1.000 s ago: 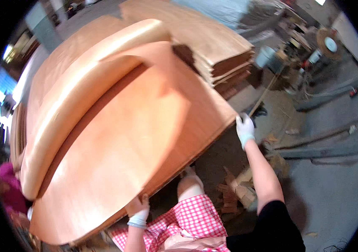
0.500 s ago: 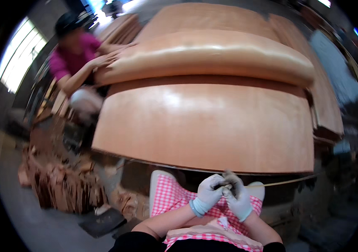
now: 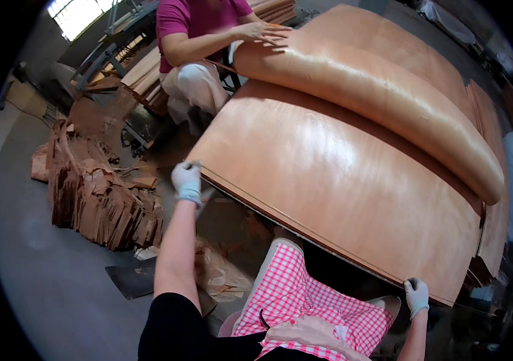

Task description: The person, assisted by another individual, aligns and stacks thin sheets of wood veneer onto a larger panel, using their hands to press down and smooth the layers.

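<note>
Thin orange-brown veneer sheet [image 3: 353,186], pinched at opposite corners by gloved left hand [image 3: 186,180] and right hand [image 3: 416,296], could split if pulled unevenly.

left hand [image 3: 187,180] moved to veneer sheet [image 3: 340,186] left corner | right hand [image 3: 416,296] to right corner | hands parted

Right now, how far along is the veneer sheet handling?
Done: a sheet lies flat on the stack, its far part folded into a roll under a co-worker's hand. In hand: left hand and right hand pinch its near corners. Left: the roll is not laid flat.
</note>
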`<action>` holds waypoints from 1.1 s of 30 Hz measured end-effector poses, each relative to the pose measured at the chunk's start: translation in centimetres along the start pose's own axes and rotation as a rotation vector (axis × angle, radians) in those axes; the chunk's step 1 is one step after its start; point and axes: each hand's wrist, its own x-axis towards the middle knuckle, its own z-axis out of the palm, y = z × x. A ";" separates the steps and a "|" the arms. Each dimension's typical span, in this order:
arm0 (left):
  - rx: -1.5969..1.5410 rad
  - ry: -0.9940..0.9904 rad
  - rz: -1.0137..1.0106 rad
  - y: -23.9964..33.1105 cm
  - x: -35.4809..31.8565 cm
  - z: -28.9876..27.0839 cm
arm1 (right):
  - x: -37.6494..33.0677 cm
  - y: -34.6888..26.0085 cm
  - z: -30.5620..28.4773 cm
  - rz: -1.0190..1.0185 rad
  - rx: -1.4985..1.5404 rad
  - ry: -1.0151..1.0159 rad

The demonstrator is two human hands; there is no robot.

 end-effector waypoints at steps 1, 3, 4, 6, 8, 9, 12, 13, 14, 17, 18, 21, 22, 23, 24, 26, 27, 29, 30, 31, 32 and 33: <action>0.025 -0.085 -0.031 0.7 0.7 0.4 | -0.5 0.0 -0.6 0.027 -0.039 0.007; 0.003 -0.152 -0.142 -0.6 2.9 0.5 | -0.4 -1.4 -0.8 0.053 -0.084 -0.004; 0.061 -0.165 -0.142 -0.5 3.1 0.9 | -0.8 -2.6 -0.6 0.037 -0.137 0.057; 0.156 -0.180 -0.129 -1.2 3.8 1.8 | -0.6 -4.0 -0.5 0.088 -0.137 0.015; 0.284 -0.210 -0.082 -3.6 4.6 1.5 | 0.4 -6.0 -0.3 0.138 -0.128 -0.076; 0.238 -0.211 -0.086 -2.9 3.8 2.6 | 0.4 -5.6 -0.2 0.176 -0.110 -0.094; 0.070 -0.308 -0.185 -1.5 3.1 3.9 | 1.3 -4.1 0.2 0.190 -0.254 -0.051; 0.021 -0.300 -0.135 -3.6 4.7 1.9 | 2.4 -5.3 0.7 0.217 -0.205 -0.095; 0.134 -0.250 -0.142 -3.5 4.9 1.4 | 3.1 -6.0 1.0 0.261 -0.214 -0.119; 0.705 -0.102 -0.082 2.0 2.4 1.9 | 4.0 -3.6 1.7 0.293 -0.221 -0.158; 0.850 -0.141 -0.149 7.0 0.3 2.7 | 3.6 -3.7 0.9 0.353 -0.210 -0.222; 0.704 0.041 0.240 10.3 -5.8 4.9 | 3.4 -4.1 1.1 0.344 -0.155 -0.259; 0.495 -0.105 0.380 9.5 -8.5 6.5 | 3.7 -4.2 1.4 0.311 -0.154 -0.245; 0.157 -0.293 0.435 9.5 -13.2 9.0 | 4.3 -4.6 1.6 0.277 -0.161 -0.233; 0.288 -0.515 0.478 15.3 -21.3 9.8 | 4.0 -4.3 1.2 0.296 -0.164 -0.259; 0.297 -0.753 0.863 20.0 -33.2 11.7 | 3.7 -4.5 0.9 0.279 -0.181 -0.262; 0.267 -0.889 0.856 22.8 -37.7 11.8 | 3.8 -4.6 1.3 0.249 -0.190 -0.245; 0.280 -1.003 0.933 26.2 -44.8 12.9 | 3.6 -4.6 1.2 0.259 -0.170 -0.252; 0.315 -1.025 0.970 27.2 -46.4 13.4 | 3.4 -4.8 1.1 0.265 -0.163 -0.233; 0.359 -1.039 1.006 27.9 -47.6 13.7 | 3.3 -4.7 1.3 0.264 -0.152 -0.214; 0.370 -1.036 1.000 27.9 -47.7 13.9 | 3.4 -4.5 1.6 0.244 -0.125 -0.234; 0.378 -1.037 0.993 27.5 -47.4 14.1 | 3.4 -3.7 1.5 0.226 -0.102 -0.253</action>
